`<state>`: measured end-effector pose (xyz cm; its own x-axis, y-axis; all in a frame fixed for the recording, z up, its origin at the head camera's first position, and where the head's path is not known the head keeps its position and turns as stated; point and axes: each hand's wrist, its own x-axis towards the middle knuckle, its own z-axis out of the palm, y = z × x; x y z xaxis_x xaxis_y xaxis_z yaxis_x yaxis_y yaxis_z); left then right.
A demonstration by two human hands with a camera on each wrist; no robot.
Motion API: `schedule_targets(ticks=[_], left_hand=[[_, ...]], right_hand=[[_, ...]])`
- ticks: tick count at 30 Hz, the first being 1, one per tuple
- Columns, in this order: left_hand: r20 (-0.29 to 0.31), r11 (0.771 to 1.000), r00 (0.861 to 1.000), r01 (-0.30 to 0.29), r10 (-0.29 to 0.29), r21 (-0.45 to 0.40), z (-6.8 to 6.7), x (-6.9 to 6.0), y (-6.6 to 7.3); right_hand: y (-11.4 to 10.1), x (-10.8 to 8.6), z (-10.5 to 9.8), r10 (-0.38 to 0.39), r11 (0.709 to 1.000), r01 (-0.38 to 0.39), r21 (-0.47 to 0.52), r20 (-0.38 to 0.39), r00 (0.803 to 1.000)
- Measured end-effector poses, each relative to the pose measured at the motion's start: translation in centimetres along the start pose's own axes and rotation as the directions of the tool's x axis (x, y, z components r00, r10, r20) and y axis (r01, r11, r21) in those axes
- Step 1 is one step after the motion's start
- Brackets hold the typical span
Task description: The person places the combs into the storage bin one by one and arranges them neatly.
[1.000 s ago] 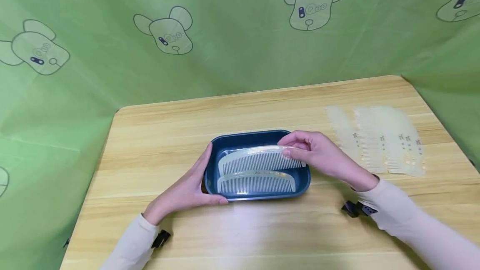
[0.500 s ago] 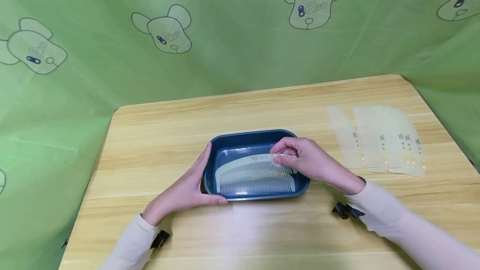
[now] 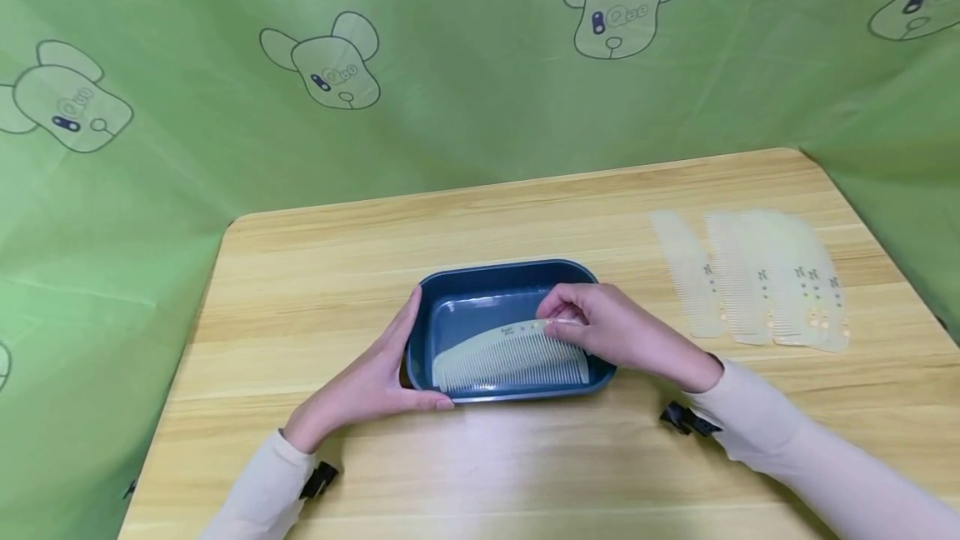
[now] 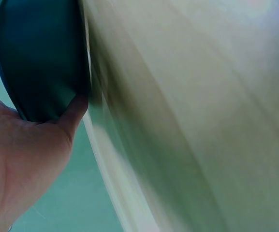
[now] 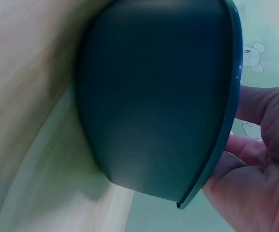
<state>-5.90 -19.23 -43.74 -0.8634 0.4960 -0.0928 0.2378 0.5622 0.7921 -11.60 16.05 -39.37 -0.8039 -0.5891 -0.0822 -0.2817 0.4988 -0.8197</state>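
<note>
At the left, a pale sleeve [image 3: 258,486] with a black wrist device [image 3: 319,480] leads to the left hand [image 3: 378,377], whose thumb and fingers are spread wide around the near-left corner of a dark blue rectangular tray [image 3: 495,269]; the thumb lies along the near wall, the fingers against the left end. The tray stands on a wood-grain table [image 3: 525,473]. Inside it, in its near half, an arched translucent comb [image 3: 498,344] overlaps a lower comb [image 3: 562,372], both with teeth toward the near wall; whether the two touch cannot be told. The right hand [image 3: 611,327] reaches over the tray's right end and pinches the upper comb's right end between thumb and fingers. Farther right, well apart from the tray, a single pale comb [image 3: 688,277] lies beside an overlapping group of combs [image 3: 787,290]. A green curtain [image 3: 480,107] printed with outlined animal heads hangs behind the table.
</note>
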Motion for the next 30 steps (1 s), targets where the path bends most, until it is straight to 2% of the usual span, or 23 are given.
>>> schedule_targets(ticks=[9,15,20,23,30], left_hand=[[0.005,1.0,1.0,0.005,-0.005,-0.002,0.1,0.1,-0.2],[0.003,1.0,1.0,0.02,-0.02,-0.004,0.0,0.0,-0.2],[0.003,1.0,1.0,0.011,-0.011,-0.003,0.1,0.0,-0.2],[0.001,1.0,1.0,0.009,-0.009,-0.001,0.2,0.0,-0.3],[0.0,1.0,1.0,0.013,-0.013,0.002,0.2,0.2,0.0]], right_hand=[[0.2,0.2,-0.4,-0.008,1.0,0.007,0.009,0.127,0.992],[0.6,0.0,-0.9,-0.072,0.997,0.068,0.026,0.204,0.976],[0.9,-0.1,-1.0,-0.108,0.994,0.11,0.007,0.229,0.967],[1.0,-0.3,-1.0,-0.107,0.994,0.108,0.012,0.253,0.961],[1.2,-0.5,-1.5,-0.101,0.99,0.068,0.12,0.298,0.949]])
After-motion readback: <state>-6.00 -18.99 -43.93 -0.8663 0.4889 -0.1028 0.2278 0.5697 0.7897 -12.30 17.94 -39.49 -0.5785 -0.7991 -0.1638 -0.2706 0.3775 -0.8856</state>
